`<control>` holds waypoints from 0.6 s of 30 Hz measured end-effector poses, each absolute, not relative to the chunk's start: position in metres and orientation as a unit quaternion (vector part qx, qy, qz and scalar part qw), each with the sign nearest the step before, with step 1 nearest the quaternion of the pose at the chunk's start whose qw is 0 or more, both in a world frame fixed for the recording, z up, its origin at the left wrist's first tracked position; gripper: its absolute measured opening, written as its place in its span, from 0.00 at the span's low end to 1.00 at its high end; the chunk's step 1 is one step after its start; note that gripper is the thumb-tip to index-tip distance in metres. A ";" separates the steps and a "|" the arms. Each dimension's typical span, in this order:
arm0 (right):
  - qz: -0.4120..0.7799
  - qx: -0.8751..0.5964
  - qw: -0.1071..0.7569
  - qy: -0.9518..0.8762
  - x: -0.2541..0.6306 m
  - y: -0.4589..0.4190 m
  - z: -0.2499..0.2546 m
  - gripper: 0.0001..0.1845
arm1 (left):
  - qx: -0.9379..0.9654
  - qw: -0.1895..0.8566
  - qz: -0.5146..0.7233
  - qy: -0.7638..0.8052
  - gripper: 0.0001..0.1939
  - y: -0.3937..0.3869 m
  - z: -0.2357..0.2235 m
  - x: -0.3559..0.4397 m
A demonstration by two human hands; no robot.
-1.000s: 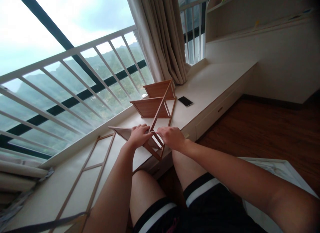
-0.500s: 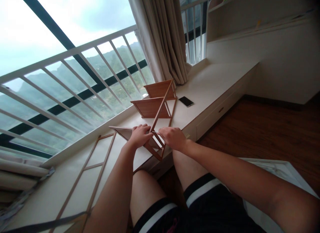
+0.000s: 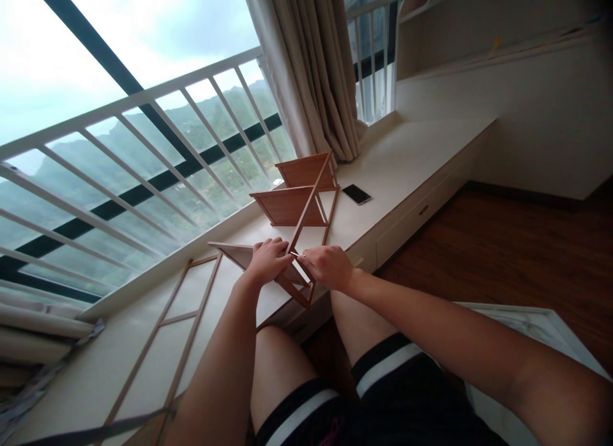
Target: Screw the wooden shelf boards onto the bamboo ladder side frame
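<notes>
A partly assembled wooden shelf (image 3: 295, 206) lies on its side on the white window platform, its brown boards standing between thin side rails. My left hand (image 3: 269, 259) is closed around the near end of the upper rail, by the nearest board. Just to its right, my right hand (image 3: 328, 266) pinches a thin, shiny metal tool (image 3: 294, 253) whose tip meets the rail beside my left fingers. The tool's exact kind is too small to make out, and the joint it touches is partly covered by my fingers.
A separate wooden ladder-like frame (image 3: 179, 317) lies flat on the platform (image 3: 421, 152) at left. A black phone (image 3: 357, 194) rests beyond the shelf. A white railing (image 3: 129, 104) and a beige curtain (image 3: 306, 69) border the window. A white box (image 3: 550, 318) stands at lower right.
My right hand has turned slightly and dropped a little at the rail's end, with the metal tool in its fingers. My left hand and the shelf look unmoved.
</notes>
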State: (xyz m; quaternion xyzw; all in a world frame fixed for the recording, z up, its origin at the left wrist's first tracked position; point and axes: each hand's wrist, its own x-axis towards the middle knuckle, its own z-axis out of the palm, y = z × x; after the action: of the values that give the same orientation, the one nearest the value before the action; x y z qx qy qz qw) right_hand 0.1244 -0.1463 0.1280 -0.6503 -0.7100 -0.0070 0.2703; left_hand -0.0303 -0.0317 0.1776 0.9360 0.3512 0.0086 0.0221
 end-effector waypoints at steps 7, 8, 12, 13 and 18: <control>0.118 -0.689 0.389 -0.600 0.119 -0.136 0.119 0.28 | 0.932 0.024 0.000 0.363 0.12 -0.031 0.178 -0.029; 0.146 -0.681 0.414 -0.586 0.119 -0.134 0.117 0.28 | 0.932 0.025 0.001 0.362 0.11 -0.031 0.178 -0.029; 0.286 -0.612 0.520 -0.523 0.116 -0.124 0.111 0.26 | 0.934 0.025 0.009 0.356 0.12 -0.031 0.178 -0.030; 0.328 -0.595 0.534 -0.503 0.115 -0.122 0.111 0.25 | 0.934 0.024 0.010 0.355 0.12 -0.031 0.177 -0.030; 0.372 -0.586 0.519 -0.499 0.113 -0.121 0.116 0.24 | 0.936 0.025 0.011 0.351 0.11 -0.031 0.177 -0.030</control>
State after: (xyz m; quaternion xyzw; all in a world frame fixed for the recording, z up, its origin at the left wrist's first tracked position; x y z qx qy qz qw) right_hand 0.1127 -0.1206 0.1164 -0.5862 -0.4992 0.3719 0.5186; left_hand -0.0302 -0.0307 0.1772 0.9358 0.3514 0.0110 0.0247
